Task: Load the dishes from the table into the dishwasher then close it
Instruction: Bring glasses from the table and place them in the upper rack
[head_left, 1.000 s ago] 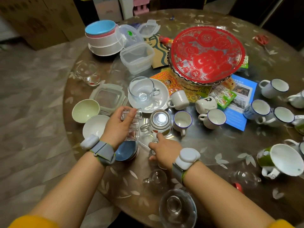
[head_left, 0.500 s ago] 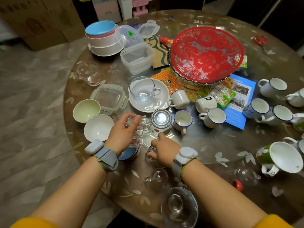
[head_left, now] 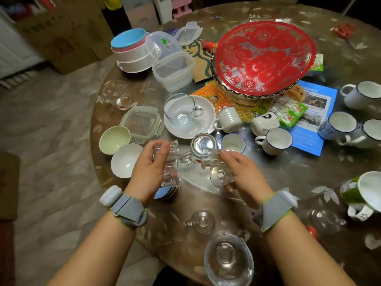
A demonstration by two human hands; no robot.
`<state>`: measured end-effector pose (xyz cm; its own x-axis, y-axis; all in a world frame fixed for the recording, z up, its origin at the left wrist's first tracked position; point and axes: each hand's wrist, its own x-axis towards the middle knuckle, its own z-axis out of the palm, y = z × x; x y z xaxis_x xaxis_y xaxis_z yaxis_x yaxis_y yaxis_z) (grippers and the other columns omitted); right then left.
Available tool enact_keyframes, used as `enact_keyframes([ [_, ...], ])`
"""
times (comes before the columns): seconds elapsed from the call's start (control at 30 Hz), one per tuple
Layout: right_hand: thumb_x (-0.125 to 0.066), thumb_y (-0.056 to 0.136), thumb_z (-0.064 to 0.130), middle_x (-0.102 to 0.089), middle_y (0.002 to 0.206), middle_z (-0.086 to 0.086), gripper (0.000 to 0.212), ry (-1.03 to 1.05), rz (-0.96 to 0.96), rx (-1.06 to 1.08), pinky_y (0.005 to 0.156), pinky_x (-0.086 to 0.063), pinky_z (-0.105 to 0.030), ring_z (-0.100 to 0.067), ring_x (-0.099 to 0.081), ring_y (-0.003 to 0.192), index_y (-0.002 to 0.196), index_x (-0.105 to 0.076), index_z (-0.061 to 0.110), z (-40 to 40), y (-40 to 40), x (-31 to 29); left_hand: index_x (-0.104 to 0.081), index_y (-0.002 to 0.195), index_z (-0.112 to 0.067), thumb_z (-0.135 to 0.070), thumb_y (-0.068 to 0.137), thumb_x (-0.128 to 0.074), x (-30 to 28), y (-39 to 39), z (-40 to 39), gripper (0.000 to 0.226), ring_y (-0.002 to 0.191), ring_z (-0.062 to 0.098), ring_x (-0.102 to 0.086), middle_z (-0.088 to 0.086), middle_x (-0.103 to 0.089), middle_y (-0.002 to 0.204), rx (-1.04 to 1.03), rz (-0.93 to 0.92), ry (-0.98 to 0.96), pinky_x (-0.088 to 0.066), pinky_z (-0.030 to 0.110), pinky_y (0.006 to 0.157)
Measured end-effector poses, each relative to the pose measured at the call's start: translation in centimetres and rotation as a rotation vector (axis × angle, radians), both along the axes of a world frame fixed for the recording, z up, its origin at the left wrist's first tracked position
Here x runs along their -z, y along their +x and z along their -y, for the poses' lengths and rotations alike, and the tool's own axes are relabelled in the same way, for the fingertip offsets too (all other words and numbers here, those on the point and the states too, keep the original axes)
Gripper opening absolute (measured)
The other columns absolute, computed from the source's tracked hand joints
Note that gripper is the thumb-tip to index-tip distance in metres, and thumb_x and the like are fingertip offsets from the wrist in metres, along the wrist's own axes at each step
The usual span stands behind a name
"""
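My left hand [head_left: 149,172] grips a stack of small clear glasses [head_left: 170,162], tilted above the round table [head_left: 278,174]. My right hand [head_left: 241,174] grips other small clear glasses [head_left: 212,159] raised off the table, close to the left stack. Behind them stands a clear glass jar with a shiny lid [head_left: 203,142]. A blue bowl [head_left: 165,194] peeks out under my left hand. The dishwasher is out of view.
White and green bowls [head_left: 123,159] sit left. A glass cup on a white saucer [head_left: 185,114], several white mugs [head_left: 274,141], plastic containers [head_left: 173,71] and a red-patterned glass platter [head_left: 263,56] fill the far side. Clear glass cups [head_left: 228,259] stand near the front edge.
My right hand has lifted small glasses off the table and moved up beside the left stack. My left hand rose slightly with its glasses. The camera moved closer.
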<state>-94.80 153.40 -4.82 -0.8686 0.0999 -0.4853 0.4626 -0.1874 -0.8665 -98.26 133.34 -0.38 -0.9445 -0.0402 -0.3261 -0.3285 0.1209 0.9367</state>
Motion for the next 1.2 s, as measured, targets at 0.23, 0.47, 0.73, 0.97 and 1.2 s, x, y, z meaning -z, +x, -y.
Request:
enact_keyframes([
  [0.23, -0.056, 0.095, 0.038, -0.054, 0.071, -0.007, 0.028, -0.222, -0.06, -0.038, 0.04, -0.029, -0.022, -0.015, -0.043, 0.046, 0.1, -0.062, 0.011, 6.1, -1.1, -3.0, -0.059, 0.1, -0.022, -0.046, 0.088, -0.053, -1.3, 1.9, 4.4, 0.027, 0.055, 0.018, -0.059, 0.01, -0.064, 0.086, -0.063, -0.016, 0.061, -0.049, 0.029, 0.048],
  [0.47, -0.057, 0.094, 0.037, -0.061, 0.079, -0.008, 0.021, -0.063, -0.101, -0.231, 0.045, -0.035, -0.025, -0.021, -0.047, 0.056, 0.095, -0.068, 0.018, 15.6, -0.5, -5.4, -0.058, 0.102, -0.018, -0.048, 0.08, -0.055, -1.8, 4.6, 12.3, 0.037, 0.072, 0.025, -0.06, 0.012, -0.064, 0.105, -0.156, -0.089, 0.096, -0.052, 0.03, 0.05],
  [0.73, -0.06, 0.083, 0.058, -0.063, 0.079, -0.012, 0.037, 0.085, -0.194, -0.609, 0.047, -0.045, -0.035, -0.03, -0.057, 0.059, 0.092, -0.07, 0.024, 38.1, 3.3, -6.4, -0.064, 0.091, -0.038, -0.075, 0.067, -0.062, -0.8, 13.1, 34.0, 0.044, 0.089, 0.024, -0.062, -0.003, -0.069, 0.105, -0.501, -0.116, 0.138, -0.052, 0.041, 0.066],
  [0.97, -0.056, 0.095, 0.038, -0.054, 0.064, -0.005, 0.025, -0.03, -0.118, -0.84, 0.045, -0.03, -0.027, -0.021, -0.044, 0.049, 0.092, -0.066, 0.015, 61.2, 10.1, -7.9, -0.062, 0.101, -0.023, -0.058, 0.074, -0.056, -1.8, 24.7, 53.9, 0.044, 0.066, 0.02, -0.063, 0.008, -0.067, 0.093, -0.858, -0.119, 0.241, -0.052, 0.034, 0.054],
  [1.2, -0.053, 0.097, 0.033, -0.051, 0.067, -0.007, 0.027, -0.073, -0.133, -1.158, 0.041, -0.031, -0.024, -0.018, -0.044, 0.046, 0.092, -0.064, 0.01, 81.2, 19.0, -8.5, -0.059, 0.103, -0.014, -0.056, 0.073, -0.059, -1.5, 38.6, 68.6, 0.051, 0.048, 0.016, -0.055, 0.006, -0.061, 0.072, -1.297, -0.19, 0.306, -0.045, 0.026, 0.046],
])
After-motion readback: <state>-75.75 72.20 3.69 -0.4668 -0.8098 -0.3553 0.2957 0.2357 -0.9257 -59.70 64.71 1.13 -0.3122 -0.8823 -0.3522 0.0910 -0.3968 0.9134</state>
